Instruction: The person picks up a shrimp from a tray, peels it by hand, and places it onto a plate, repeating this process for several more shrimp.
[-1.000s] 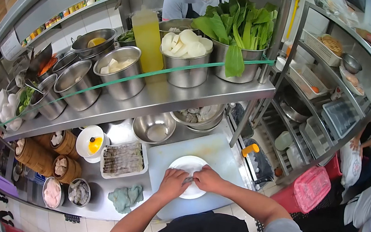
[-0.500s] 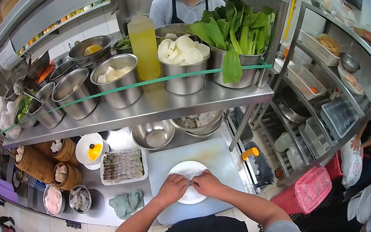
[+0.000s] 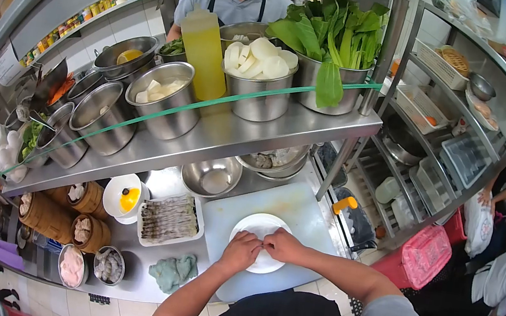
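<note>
A round white plate (image 3: pixel 265 266) lies on the pale cutting board (image 3: pixel 225 217). Over it, my left hand (image 3: pixel 242 251) and my right hand (image 3: pixel 284 246) come together with fingertips nearly touching. Both are closed in a pinch, and whatever lies between the fingers is too small or too covered to make out. To the left of the board is a white tray (image 3: pixel 170 219) of greyish strips. A crumpled green cloth (image 3: pixel 173 272) sits near my left forearm.
Bamboo steamers (image 3: pixel 91 235), a bowl of shrimp (image 3: pixel 109 266) and a bowl with yellow liquid (image 3: pixel 125 198) stand at the left. Above runs a steel shelf (image 3: pixel 217 133) with several metal pots. A person (image 3: pixel 236 0) is behind it. A rack (image 3: pixel 422 149) stands at the right.
My hands stay over the plate, fingers shifting only slightly. The view has tilted a little, and the person behind the shelf appears farther left.
</note>
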A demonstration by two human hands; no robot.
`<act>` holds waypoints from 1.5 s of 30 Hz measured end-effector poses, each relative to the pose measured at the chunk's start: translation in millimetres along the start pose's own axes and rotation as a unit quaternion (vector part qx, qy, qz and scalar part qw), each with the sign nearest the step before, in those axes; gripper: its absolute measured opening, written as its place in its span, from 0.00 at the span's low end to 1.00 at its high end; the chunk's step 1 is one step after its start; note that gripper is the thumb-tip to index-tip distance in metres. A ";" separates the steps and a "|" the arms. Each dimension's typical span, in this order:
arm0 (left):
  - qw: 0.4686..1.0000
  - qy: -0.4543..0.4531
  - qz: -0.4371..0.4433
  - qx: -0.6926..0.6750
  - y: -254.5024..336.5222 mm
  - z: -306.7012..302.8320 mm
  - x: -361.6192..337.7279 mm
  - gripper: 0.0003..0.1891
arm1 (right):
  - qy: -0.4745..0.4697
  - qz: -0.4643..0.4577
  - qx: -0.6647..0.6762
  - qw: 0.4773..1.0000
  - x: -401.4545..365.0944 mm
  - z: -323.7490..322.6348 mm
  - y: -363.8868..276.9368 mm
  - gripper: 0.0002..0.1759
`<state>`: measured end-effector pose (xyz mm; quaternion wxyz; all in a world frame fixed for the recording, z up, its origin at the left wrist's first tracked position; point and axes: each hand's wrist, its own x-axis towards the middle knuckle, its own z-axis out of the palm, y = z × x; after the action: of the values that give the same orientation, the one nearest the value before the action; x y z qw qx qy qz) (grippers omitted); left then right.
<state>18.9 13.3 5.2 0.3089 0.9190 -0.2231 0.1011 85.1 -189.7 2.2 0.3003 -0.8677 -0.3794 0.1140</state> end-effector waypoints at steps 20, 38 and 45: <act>0.994 -0.053 0.088 -0.041 -13.3 -7.9 14.5 0.02 | -0.143 -0.117 0.059 0.981 17.5 -16.4 32.1 0.05; 1.000 -0.007 -0.014 0.001 -2.3 -23.7 -5.4 0.15 | -0.050 -0.062 0.000 0.997 9.6 -11.1 -5.1 0.10; 0.996 0.037 -0.060 -0.061 -0.6 -16.9 -6.9 0.10 | -0.005 -0.060 0.017 0.998 8.7 -4.5 -10.7 0.08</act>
<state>12.2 26.5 16.0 0.3776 0.9059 -0.1618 0.1031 86.6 -179.7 12.6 0.3198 -0.8374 -0.4302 0.1066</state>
